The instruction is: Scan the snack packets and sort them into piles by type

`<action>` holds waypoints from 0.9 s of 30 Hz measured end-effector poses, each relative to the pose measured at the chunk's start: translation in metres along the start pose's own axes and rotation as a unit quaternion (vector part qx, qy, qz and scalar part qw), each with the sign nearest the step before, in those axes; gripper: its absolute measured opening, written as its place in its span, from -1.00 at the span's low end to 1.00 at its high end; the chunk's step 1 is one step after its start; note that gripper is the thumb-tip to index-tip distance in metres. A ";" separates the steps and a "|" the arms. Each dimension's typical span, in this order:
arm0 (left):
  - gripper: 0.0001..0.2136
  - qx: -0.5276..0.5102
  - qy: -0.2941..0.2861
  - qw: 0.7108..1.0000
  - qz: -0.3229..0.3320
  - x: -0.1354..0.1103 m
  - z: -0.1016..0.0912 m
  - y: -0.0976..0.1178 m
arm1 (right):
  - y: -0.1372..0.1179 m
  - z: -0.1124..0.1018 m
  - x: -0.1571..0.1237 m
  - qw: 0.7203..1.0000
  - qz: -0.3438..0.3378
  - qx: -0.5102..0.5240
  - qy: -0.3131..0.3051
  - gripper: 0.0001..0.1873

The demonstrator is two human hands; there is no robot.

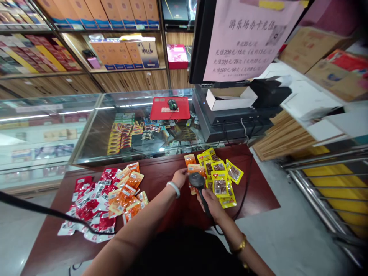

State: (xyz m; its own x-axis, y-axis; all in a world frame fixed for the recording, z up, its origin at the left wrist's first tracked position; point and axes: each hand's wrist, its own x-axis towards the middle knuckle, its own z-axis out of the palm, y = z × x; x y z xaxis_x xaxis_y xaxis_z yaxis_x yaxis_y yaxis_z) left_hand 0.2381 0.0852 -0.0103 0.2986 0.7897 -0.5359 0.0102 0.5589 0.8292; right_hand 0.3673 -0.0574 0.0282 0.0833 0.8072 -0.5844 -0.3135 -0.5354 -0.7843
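Note:
My right hand (211,203) is wrapped around the handle of a black barcode scanner (197,179), whose head sits over the orange packets. At its left, my left hand (180,178), with a pale bangle at the wrist, pinches the left edge of an orange snack packet (196,168). The scanner covers part of that packet. Just right of the scanner lies a loose heap of yellow snack packets (220,184). Another pile of orange snack packets (129,191) spreads left of my left forearm, beside a heap of red and white packets (94,203).
Everything lies on a dark red tabletop (169,214). Behind it stands a glass display counter (94,149) with a mouse (172,104) on a red mat (156,109). A monitor back with a pink notice (244,42) rises at right. A metal rack (324,184) borders the right side.

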 end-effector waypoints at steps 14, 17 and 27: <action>-0.54 0.575 0.144 0.805 -0.013 -0.110 -0.138 -0.032 | 0.003 0.024 0.000 0.995 0.035 -0.057 -0.079 -0.44; -0.33 0.661 0.200 0.722 -0.045 -0.139 -0.160 -0.037 | 0.014 0.036 0.002 0.987 0.045 -0.096 -0.123 -0.45; -0.53 0.678 0.189 0.707 -0.069 -0.130 -0.187 -0.044 | 0.028 0.061 -0.003 0.961 0.052 -0.181 -0.201 -0.36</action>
State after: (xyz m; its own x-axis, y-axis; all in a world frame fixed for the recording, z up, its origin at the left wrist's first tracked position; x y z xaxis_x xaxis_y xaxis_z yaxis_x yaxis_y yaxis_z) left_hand 0.0203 0.0052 -0.0066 -0.0686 0.9055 -0.4188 0.9963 0.0836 0.0176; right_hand 0.3007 -0.0595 0.0205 -0.3254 0.7359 -0.5937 0.0565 -0.6116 -0.7891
